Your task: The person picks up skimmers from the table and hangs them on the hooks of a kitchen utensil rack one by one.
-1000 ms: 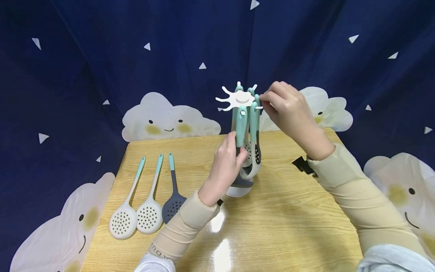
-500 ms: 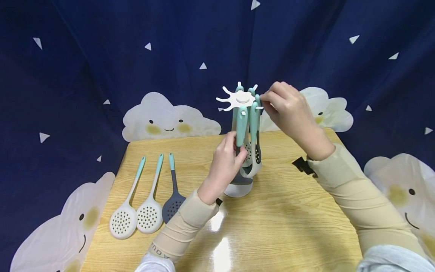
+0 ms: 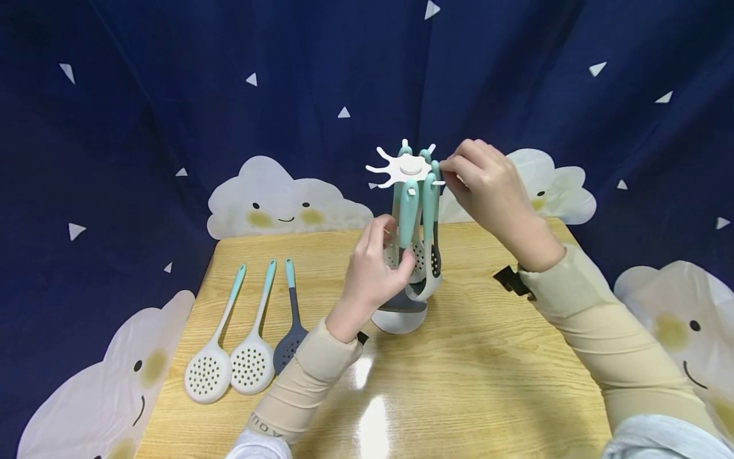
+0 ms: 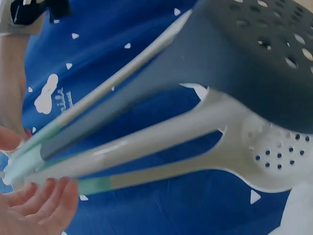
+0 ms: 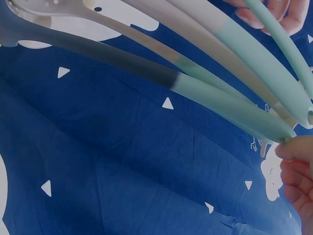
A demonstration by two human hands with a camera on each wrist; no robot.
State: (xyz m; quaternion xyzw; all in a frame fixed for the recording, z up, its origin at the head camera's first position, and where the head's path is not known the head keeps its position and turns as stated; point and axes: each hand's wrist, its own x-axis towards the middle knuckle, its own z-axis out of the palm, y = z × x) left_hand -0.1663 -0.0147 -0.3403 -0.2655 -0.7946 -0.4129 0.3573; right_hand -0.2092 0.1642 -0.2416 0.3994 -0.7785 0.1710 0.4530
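A white utensil rack [image 3: 410, 167] with radiating hooks stands on the table, hung with several teal-handled utensils. My left hand [image 3: 374, 261] is beside a dark skimmer [image 3: 409, 213] whose handle hangs on the front hook; thumb and fingers stand apart around it. The skimmer's holed dark head [image 4: 234, 54] fills the upper right of the left wrist view. My right hand [image 3: 480, 182] pinches the rack's right edge at a hook, against the handle end of a dark slotted spoon [image 5: 230, 103]. A white ladle [image 3: 427, 287] hangs between them. The fingertips' exact hold is partly hidden.
Two white skimmers [image 3: 208, 373] and a dark skimmer [image 3: 294, 338] lie in a row on the left of the wooden table [image 3: 487, 382]. My left forearm covers part of the dark one. A dark blue curtain [image 3: 298, 51] hangs behind.
My left hand has loosened from the hanging dark skimmer, its fingers spreading and moving slightly left. The right hand stays at the rack.
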